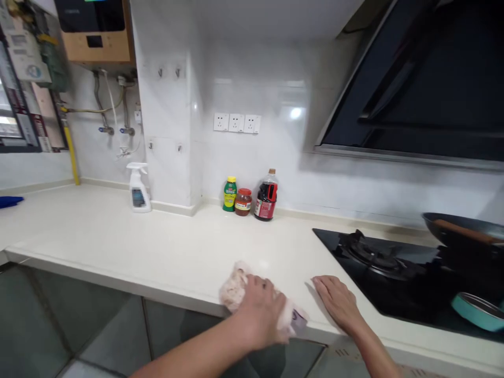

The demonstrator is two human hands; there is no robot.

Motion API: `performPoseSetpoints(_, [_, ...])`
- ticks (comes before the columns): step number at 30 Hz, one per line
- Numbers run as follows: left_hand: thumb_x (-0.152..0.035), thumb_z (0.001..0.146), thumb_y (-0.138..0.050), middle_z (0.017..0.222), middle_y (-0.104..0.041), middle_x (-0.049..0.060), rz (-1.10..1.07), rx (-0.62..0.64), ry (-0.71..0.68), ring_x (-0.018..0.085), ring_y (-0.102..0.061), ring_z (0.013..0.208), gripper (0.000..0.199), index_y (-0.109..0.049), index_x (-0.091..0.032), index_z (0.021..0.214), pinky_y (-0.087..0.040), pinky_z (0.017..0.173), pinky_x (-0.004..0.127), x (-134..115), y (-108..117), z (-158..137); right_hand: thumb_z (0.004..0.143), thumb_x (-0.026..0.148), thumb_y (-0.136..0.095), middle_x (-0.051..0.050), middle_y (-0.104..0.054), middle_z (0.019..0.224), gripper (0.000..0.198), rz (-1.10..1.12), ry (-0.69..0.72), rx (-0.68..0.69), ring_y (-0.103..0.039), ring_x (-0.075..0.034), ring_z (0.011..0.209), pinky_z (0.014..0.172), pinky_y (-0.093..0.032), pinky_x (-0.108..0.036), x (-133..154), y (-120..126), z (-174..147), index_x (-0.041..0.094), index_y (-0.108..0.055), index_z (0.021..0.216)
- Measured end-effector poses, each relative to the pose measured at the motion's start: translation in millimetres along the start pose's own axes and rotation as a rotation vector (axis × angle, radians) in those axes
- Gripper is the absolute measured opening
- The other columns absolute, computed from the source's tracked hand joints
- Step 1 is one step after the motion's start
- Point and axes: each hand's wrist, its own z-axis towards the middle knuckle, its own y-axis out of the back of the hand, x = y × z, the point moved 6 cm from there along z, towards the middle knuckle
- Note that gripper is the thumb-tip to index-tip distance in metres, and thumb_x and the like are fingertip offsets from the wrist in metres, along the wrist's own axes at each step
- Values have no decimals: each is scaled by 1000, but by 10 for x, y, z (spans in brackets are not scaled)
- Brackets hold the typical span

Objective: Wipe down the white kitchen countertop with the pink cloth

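The left forearm reaches in from the lower left and slants up to the right, its wrist at the front edge of the tabletop (169, 252). The left hand (260, 310) is palm down with the knuckles raised, its fingers bent and clamped on a pale, brown-stained cloth (232, 291). The cloth is bunched beneath the palm at the front of the tabletop: one end spreads out to the left of the fingers, while the other, with a purplish patch, droops over the front edge on the right.

The right forearm rises from the lower right and leans left. The right hand (336, 299) rests palm down on the tabletop, flatter than the left, its fingers stretched forward and to the left and lying close together. It sits between the cloth and the black hob (409, 299), just beside the hob's slanting side and apart from the cloth.

Farther back, near the wall, stand a green bottle (229, 195), a red-lidded jar (243, 203) and a dark bottle with a red label (266, 199), all upright.
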Motion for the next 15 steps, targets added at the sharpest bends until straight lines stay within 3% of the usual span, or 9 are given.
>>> performPoseSetpoints(5, [-62,84,-61,111,-65,20,82,-136,-200,37,-57,102,58,-63,-16,119,-33,95,56,-664,-193,277,93,64,-25,-8,-58,124,56,-133,33,71,-54,-34,114,101,-38,-61,-240,-272,27,33,-66,115])
performPoseSetpoints(8, [-51,84,-65,114,-64,20,76,-195,-241,35,-55,101,54,-61,-16,124,-32,95,56,-849,-326,418,90,66,-25,-9,-59,124,60,-140,49,71,-55,-35,113,100,-40,-60,-382,-327,52,33,-67,117])
performPoseSetpoints(11, [-47,84,-67,121,-61,19,25,-197,-197,32,-54,103,55,-59,-16,129,-36,93,51,-786,-399,447,89,66,-25,-10,-60,123,60,-157,85,72,-56,-35,112,100,-41,-60,-434,-341,56,33,-67,118])
performPoseSetpoints(15, [-60,75,-73,130,-54,20,-4,-99,-72,36,-44,124,63,-66,-13,117,-35,100,51,-411,-443,313,88,70,-25,-9,-60,124,62,-179,47,76,-59,-36,109,97,-44,-60,-445,-342,46,34,-67,117])
